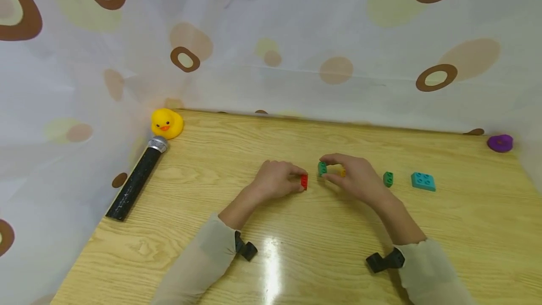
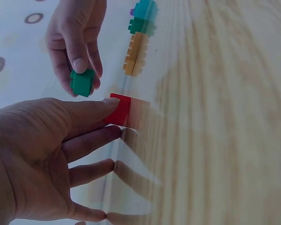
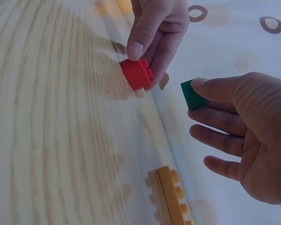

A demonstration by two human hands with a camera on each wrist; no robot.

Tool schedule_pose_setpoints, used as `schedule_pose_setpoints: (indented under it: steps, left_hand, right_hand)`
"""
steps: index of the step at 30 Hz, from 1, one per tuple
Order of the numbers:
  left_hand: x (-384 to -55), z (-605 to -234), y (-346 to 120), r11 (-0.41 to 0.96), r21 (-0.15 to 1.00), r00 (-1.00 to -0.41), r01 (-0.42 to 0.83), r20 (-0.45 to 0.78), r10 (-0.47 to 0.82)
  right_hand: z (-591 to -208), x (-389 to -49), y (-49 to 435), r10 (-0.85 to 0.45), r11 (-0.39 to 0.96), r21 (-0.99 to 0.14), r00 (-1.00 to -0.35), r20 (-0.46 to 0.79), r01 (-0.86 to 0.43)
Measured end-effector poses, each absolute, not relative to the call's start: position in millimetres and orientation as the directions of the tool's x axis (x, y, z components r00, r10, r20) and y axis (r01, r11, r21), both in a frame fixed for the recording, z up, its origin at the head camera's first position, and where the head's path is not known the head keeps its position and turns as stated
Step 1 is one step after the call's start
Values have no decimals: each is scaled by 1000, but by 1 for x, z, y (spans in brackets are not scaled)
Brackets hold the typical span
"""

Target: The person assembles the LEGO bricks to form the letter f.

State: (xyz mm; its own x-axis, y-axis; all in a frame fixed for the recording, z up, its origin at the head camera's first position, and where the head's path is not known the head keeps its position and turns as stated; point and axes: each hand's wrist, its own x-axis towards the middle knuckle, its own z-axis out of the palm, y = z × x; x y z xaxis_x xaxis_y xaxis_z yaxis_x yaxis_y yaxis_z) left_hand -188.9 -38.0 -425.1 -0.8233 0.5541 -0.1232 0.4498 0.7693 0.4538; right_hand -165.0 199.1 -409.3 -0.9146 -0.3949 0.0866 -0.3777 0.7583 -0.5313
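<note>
Pinches red brick (image 1: pixel 304 182) on tabletop (image 1: pixel 338 248) with left hand (image 1: pixel 275 180) | pinches green brick (image 1: pixel 322 169) above tabletop, near red brick, with right hand (image 1: pixel 357 178) | has yellow brick (image 3: pixel 171 197) partly behind right hand in head view, teal brick (image 1: pixel 423 181) farther right

Pale yellow wood-grained worktop (image 1: pixel 220 145): looks smooth and glossy, mirrors a white streak of light.
Small red studded plastic brick (image 3: pixel 136 74): smooth, plain-faced.
Small green studded plastic brick (image 2: pixel 84 85): smooth, lightly sheened.
Long orange-yellow studded plastic brick (image 3: pixel 170 194): smooth, satin-looking.
Flat teal studded plastic brick (image 1: pixel 423 181): smooth.
Round yellow toy duck (image 1: pixel 167 124): smooth, softly shiny; rubber or plastic, hard to tell.
Black cylindrical microphone handle (image 1: pixel 135 183): dull, slightly worn-looking.
Round silver-grey microphone head (image 1: pixel 158 143): metal mesh, rough.
White dot-patterned hanging sheet (image 1: pixel 296 22): thin, creased; cloth or plastic, impossible to tell.
Cream long sleeves (image 1: pixel 203 258): matt cloth, softly folded.
Black wrist mounts (image 1: pixel 250 251): plastic-looking, matt.
</note>
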Motion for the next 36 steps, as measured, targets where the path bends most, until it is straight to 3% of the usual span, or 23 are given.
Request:
schedule_pose_setpoints:
  steps: [23, 36]
  left_hand:
    - [-187, -423, -36, 775, 397, -801, 492, -143, 582]
    - [-186, -425, -36, 772, 443, -814, 457, -141, 563]
  right_hand:
    - [-418, -166, 176, -446, 731, -554, -894, 55, -399]
    - [-423, -164, 171, -479, 713, -567, -877, 35, -412]
